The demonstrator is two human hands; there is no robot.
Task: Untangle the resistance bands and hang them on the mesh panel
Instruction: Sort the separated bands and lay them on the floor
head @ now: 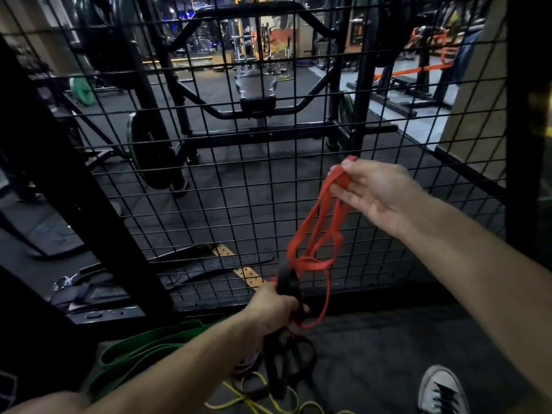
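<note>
Dark gym floor (388, 354) behind mesh panel (227, 186). Our right hand (376, 192) pinches the red band (316, 234); left hand (274, 312) grips the black band (286, 363).

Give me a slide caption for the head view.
Right hand lifts red band from black band gripped by left hand, facing mesh panel.

1. Your right hand (378, 192) is raised with its palm turned toward you, thumb and fingertips pinching, forearm reaching up from the lower right
2. Your left hand (276, 312) sits lower, curled into a tight fist, its forearm stretched forward from the lower left
</note>
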